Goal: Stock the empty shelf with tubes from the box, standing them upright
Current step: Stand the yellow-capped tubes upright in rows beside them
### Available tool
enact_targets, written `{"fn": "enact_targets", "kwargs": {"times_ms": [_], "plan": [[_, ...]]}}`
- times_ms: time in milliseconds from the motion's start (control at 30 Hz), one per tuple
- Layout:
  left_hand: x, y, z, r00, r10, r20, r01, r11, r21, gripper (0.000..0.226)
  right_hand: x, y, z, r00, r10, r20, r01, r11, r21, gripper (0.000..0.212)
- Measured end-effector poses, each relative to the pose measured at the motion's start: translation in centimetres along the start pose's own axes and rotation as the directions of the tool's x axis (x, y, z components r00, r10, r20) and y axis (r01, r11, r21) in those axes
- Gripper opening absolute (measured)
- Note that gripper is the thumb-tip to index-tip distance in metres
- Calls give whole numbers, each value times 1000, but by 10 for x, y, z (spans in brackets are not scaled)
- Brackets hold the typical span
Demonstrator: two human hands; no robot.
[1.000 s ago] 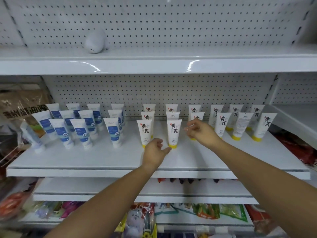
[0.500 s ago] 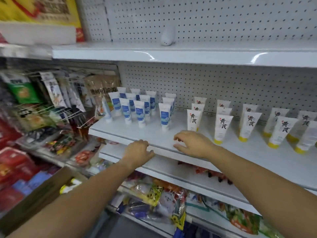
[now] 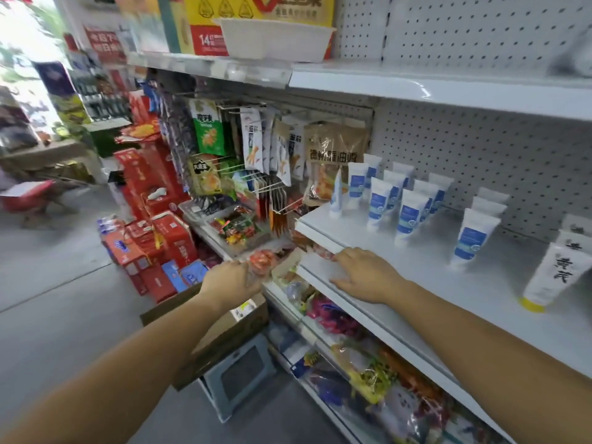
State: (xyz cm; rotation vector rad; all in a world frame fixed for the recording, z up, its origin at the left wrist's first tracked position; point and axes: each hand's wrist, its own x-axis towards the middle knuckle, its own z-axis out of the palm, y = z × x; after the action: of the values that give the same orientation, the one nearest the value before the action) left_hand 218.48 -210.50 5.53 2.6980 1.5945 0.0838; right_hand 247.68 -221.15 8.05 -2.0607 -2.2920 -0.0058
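Legend: my left hand (image 3: pixel 230 283), relaxed and empty, hovers above the box (image 3: pixel 224 341) at lower centre. My right hand (image 3: pixel 365 277) lies flat on the shelf (image 3: pixel 448 270) edge, left of the standing tubes (image 3: pixel 407 216). I should grasp each tube mid-body, cap down.

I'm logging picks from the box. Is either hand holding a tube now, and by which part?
Nothing is held. The left hand is empty above the box; the right hand rests flat on the shelf edge.
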Motion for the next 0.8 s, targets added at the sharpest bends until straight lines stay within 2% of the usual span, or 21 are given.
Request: {"fn": "enact_targets", "kwargs": {"times_ms": [100, 267, 433, 667, 800], "plan": [[8, -52, 7, 998, -60, 12, 60, 998, -1, 46, 52, -31, 15, 998, -63, 10, 63, 998, 5, 58], [25, -120, 20, 995, -102, 6, 102, 995, 3, 45, 123, -70, 30, 994, -91, 66, 92, 996, -20, 56], [48, -180, 45, 992, -127, 23, 127, 992, 11, 45, 186, -103, 52, 989, -101, 111, 98, 995, 26, 57], [84, -222, 95, 982, -167, 85, 171, 985, -40, 44, 261, -118, 112, 967, -165, 193, 155, 986, 65, 55], [109, -240, 136, 973, -197, 120, 199, 980, 2, 48, 306, -120, 164, 942, -223, 253, 192, 971, 141, 56]]}}
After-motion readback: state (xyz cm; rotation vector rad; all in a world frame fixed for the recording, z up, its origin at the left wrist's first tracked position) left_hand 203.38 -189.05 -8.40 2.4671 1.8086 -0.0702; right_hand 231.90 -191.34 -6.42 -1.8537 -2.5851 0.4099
